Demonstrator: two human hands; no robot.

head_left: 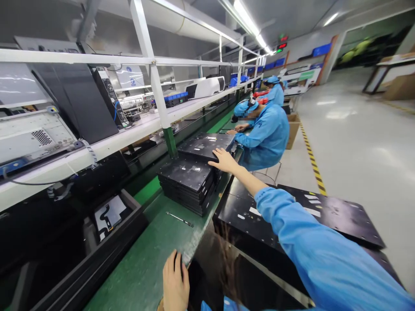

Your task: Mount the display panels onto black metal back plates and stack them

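My right hand (223,160) reaches out with its fingers spread over the near edge of the farther stack of flat black panels (202,146). Closer to me on the green bench (155,242) is another stack of black panels (184,173), with small holes and pale marks on its top. My left hand (176,280) lies at the bench's front edge, fingers stretched out and holding nothing. Between that hand and the near stack lies a thin metal rod-shaped tool (180,219).
More black panels (246,216) with white labels are piled to the right, below bench height. A co-worker in blue (264,134) sits bent over the bench beyond. A white shelf frame (151,65) runs along the left, above a dark channel holding a box (129,198).
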